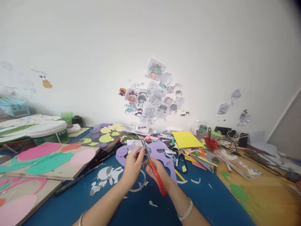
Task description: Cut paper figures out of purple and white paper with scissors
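In my right hand (162, 172) I hold a pair of scissors (157, 177) with red handles. Their metal blades point away from me and look slightly apart. My left hand (134, 163) is closed, pinching a small purple paper piece (138, 150) right beside the blades. Under and behind both hands lies a larger cut sheet of purple paper (172, 164) with openings in it. A round ring (144, 179) shows partly between my forearms. White and grey paper cutouts (109, 175) lie left of my left hand, on the blue tabletop (138, 210).
A stack of coloured paper (188, 139) sits at the right rear, near a red cup (211, 143). Boards with pink and teal shapes (91, 150) and a white-lidded tub (48, 128) stand left. Pens (80, 177) lie alongside the boards. Drawings (150, 110) cover part of the wall.
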`<move>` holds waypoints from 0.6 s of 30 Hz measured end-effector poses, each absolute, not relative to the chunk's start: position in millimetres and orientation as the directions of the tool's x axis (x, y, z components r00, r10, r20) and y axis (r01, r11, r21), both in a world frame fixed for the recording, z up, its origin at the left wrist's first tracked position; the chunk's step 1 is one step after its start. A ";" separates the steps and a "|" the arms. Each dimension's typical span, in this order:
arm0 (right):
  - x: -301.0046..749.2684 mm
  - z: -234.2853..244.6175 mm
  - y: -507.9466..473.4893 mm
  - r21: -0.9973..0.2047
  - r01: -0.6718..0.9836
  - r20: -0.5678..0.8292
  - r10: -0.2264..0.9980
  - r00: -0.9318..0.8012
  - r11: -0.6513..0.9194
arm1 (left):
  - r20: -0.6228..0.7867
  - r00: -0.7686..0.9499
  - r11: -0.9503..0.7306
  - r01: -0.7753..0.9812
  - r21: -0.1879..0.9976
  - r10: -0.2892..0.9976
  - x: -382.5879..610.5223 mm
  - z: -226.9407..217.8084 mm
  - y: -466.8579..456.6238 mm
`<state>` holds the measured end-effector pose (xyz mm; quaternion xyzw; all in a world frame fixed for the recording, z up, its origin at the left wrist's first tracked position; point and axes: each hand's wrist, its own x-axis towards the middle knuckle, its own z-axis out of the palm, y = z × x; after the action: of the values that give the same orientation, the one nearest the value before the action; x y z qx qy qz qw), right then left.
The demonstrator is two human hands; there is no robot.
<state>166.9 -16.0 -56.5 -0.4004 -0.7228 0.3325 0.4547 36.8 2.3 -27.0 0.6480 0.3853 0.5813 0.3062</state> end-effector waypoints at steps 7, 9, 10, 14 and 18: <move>163.5 -56.7 -16.2 -0.902 0.153 0.356 0.897 -0.263 0.403 | 0.518 0.042 -0.520 0.101 0.848 0.854 33.7 -26.2 3.0; 163.1 -56.5 -16.5 -0.907 0.149 0.350 0.902 -0.252 0.393 | 0.517 0.029 -0.517 0.095 0.851 0.856 33.3 -28.1 3.9; 163.0 -56.2 -16.8 -0.909 0.149 0.346 0.904 -0.251 0.390 | 0.518 0.020 -0.517 0.095 0.850 0.855 33.2 -29.2 4.4; 163.4 -53.7 -19.7 -0.909 0.161 0.332 0.902 -0.278 0.384 | 0.538 0.005 -0.534 0.122 0.836 0.843 33.1 -31.5 5.6; 163.8 -50.9 -22.3 -0.910 0.165 0.317 0.894 -0.317 0.381 | 0.572 -0.040 -0.555 0.191 0.809 0.820 33.3 -30.3 3.4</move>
<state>163.8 -22.3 -50.9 -0.3774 -0.7013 0.4085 0.4459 33.3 3.4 -30.3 0.6423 0.3934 0.6042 0.2601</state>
